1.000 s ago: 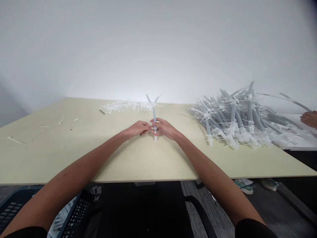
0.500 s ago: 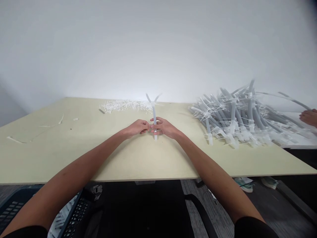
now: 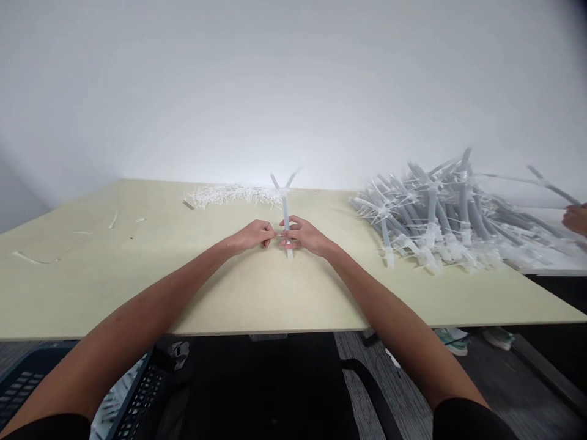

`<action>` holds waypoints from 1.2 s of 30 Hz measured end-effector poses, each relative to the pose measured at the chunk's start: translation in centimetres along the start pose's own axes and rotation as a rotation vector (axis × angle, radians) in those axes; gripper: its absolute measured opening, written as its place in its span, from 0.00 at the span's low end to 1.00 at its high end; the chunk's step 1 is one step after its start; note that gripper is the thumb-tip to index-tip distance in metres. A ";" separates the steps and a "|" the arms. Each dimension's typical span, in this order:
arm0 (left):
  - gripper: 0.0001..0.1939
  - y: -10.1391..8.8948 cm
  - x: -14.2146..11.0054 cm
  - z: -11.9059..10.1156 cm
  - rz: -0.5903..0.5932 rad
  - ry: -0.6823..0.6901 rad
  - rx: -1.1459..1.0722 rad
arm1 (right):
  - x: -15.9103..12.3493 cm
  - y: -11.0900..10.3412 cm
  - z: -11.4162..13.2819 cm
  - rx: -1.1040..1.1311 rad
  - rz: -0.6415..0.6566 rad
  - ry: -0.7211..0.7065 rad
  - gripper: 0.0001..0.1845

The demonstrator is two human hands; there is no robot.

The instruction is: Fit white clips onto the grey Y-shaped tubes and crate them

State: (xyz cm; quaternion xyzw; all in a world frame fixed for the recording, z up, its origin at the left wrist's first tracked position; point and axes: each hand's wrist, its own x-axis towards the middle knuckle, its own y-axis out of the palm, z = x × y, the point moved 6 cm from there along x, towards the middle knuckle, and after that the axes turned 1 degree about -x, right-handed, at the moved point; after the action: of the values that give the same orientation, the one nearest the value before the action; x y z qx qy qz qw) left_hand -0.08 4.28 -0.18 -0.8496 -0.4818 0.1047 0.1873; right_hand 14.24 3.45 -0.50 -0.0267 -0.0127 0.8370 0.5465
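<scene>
Clear plastic tube [image 3: 286, 227], gripped near its end

Down by your left knee, a dark perforated plastic crate [image 3: 27, 391] sits below the table edge. Your forearms reach up over that edge and meet at the middle of the pale tabletop [image 3: 114, 287].

Your right hand [image 3: 305, 237] is closed around the near part of the tube, fingers curled over it. Your left hand [image 3: 251, 236] comes in from the other side with its fingertips at the tube, but they are too small here to show whether they're pinching it or just beside it, so you can't tell that grip.

The tube points straight away from you, and its far end splits into two thin arms. It seems to lie over the tabletop, though this view can't confirm contact.

Beyond the fork, to your left, lies a loose pile of white plastic offcuts [image 3: 232, 195]. To your right, well apart, is a heap of grey tubes [image 3: 431, 223] bound with white cable ties. A co-worker's hand [image 3: 575, 219] sits at the far right edge, past the heap.
</scene>
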 end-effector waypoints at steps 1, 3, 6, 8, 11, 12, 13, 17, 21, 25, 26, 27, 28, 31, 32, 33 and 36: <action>0.06 0.0 0.0 0.0 -0.004 0.001 0.007 | 0.0 0.0 0.0 0.006 -0.002 -0.004 0.17; 0.06 -0.2 0.0 0.0 -0.033 -0.002 0.015 | 0.0 -0.1 0.2 0.038 0.009 -0.018 0.17; 0.08 -0.5 0.1 0.2 -0.075 0.003 -0.014 | -0.1 -0.1 0.4 0.102 0.036 -0.029 0.16; 0.09 -0.5 0.1 0.3 -0.063 0.014 -0.058 | -0.1 -0.2 0.4 0.117 0.037 -0.031 0.15; 0.10 -0.3 0.1 0.3 -0.031 0.022 -0.116 | -0.1 -0.4 0.4 0.107 0.017 -0.041 0.15; 0.10 -0.2 0.1 0.3 -0.025 0.022 -0.130 | 0.0 -0.4 0.4 0.103 0.009 -0.043 0.15; 0.10 -0.1 0.1 0.3 -0.021 0.022 -0.142 | 0.0 -0.5 0.3 0.100 0.001 -0.044 0.15; 0.12 0.3 0.1 0.2 -0.001 0.025 -0.170 | 0.0 -0.4 0.4 0.099 -0.012 -0.057 0.16; 0.15 0.7 0.0 -0.1 0.027 0.046 -0.110 | -0.3 0.1 0.9 0.128 0.015 -0.084 0.17; 0.18 0.7 -0.3 -0.7 0.024 0.120 0.018 | -0.4 0.5 1.0 0.144 0.067 -0.100 0.18; 0.18 0.6 -0.4 -0.9 0.001 0.136 0.074 | -0.4 0.4 1.0 0.133 0.057 -0.103 0.18; 0.19 0.5 -0.4 -1.0 -0.034 0.149 0.134 | -0.3 0.3 0.9 0.117 0.036 -0.108 0.18; 0.19 0.4 -0.5 -1.2 -0.068 0.159 0.190 | -0.1 0.1 0.8 0.098 0.011 -0.114 0.18; 0.20 0.5 -0.6 -1.7 -0.131 0.186 0.300 | 0.3 -0.2 0.7 0.041 -0.060 -0.142 0.18; 0.20 0.6 -0.7 -1.8 -0.144 0.197 0.315 | 0.4 -0.2 0.7 0.025 -0.080 -0.151 0.18; 0.20 0.7 -0.7 -2.0 -0.153 0.207 0.320 | 0.4 -0.3 0.7 0.010 -0.100 -0.161 0.18; 0.21 0.9 -0.5 -2.0 -0.177 0.211 0.277 | 0.3 -0.3 1.0 -0.019 -0.159 -0.189 0.17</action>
State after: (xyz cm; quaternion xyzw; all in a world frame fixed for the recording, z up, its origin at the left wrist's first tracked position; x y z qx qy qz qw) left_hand 1.06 3.06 1.22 -0.7763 -0.5133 0.0636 0.3603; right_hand 14.36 3.88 0.51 0.0482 -0.0742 0.7896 0.6072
